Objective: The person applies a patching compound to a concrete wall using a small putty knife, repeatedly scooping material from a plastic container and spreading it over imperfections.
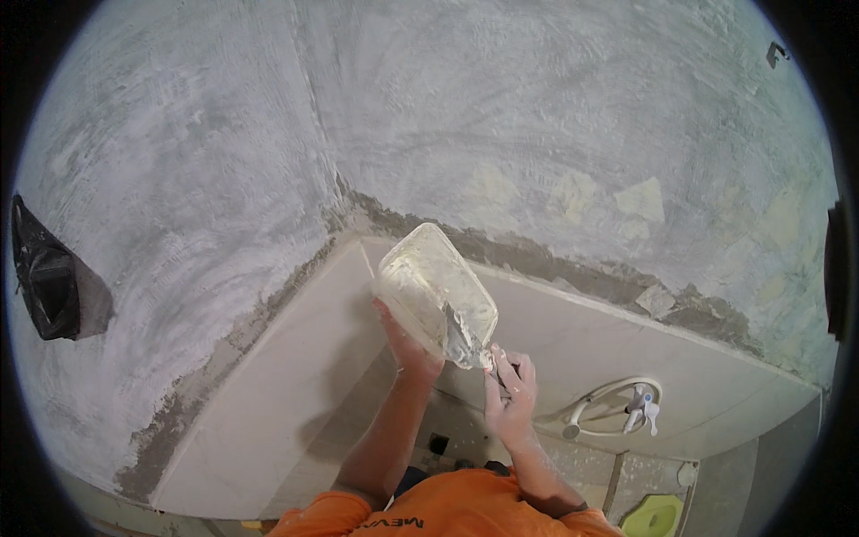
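A translucent white plastic tub (409, 268), smeared with pale plaster, is tilted in front of me near the wall corner. My left hand (411, 347) is closed round its near left side and supports it from below; part of the fingers is hidden behind the tub. At the tub's near right corner, my right hand (510, 394) grips a putty knife (461, 341), its handle mostly covered by the fingers. The metal blade rests inside the tub, coated in places with paste. White plaster dusts the right fingers.
Grey-white skimmed walls (537, 116) meet above pale tiles (277, 358), with a rough mortar strip (573, 277) between. A white hose with a spray head (639, 407) hangs at right. A yellow-green toilet pan (652, 517) lies lower right; a black plastic bag (46, 277) hangs left.
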Demonstrator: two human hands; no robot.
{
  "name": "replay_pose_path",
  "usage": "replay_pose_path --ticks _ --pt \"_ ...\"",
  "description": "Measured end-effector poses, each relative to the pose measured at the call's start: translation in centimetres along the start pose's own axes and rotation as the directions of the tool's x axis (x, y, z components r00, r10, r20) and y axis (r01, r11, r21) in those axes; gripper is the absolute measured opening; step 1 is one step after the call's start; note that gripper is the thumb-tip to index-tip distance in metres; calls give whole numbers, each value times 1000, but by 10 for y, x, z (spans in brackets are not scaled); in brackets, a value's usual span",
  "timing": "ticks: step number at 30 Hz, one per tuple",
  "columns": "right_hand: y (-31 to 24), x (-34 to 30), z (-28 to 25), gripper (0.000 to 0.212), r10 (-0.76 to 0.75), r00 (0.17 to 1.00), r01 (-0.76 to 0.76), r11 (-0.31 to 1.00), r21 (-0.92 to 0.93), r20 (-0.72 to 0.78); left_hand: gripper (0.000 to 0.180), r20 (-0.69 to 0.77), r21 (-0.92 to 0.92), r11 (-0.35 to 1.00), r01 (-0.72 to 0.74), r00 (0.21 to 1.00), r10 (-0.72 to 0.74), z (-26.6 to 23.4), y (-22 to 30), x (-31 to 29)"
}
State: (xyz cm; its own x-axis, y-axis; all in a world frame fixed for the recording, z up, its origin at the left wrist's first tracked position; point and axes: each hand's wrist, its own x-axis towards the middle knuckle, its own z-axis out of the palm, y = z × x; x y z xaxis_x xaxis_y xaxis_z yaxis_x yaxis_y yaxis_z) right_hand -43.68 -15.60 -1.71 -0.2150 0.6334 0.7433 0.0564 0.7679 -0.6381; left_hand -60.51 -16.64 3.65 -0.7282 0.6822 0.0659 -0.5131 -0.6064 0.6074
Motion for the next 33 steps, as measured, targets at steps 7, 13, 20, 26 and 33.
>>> replay_pose_path --ticks 7,13,20,26,33 --pt "0 -4 -5 43 -42 999 42 999 13 5 91 -33 56 997 -50 998 52 26 25 -10" --pt "13 -16 -12 45 -8 999 6 999 53 33 88 15 46 988 -148 989 147 14 22 11" --pt "27 -26 -44 49 51 984 -31 992 -119 168 94 84 -15 987 -157 984 158 12 40 31" --pt "0 6 -80 46 137 978 -117 984 -133 155 103 394 264 841 -472 849 352 -21 60 56" --pt "-30 19 -67 58 78 940 62 917 -394 331 89 520 382 763 -521 804 288 -20 50 52"
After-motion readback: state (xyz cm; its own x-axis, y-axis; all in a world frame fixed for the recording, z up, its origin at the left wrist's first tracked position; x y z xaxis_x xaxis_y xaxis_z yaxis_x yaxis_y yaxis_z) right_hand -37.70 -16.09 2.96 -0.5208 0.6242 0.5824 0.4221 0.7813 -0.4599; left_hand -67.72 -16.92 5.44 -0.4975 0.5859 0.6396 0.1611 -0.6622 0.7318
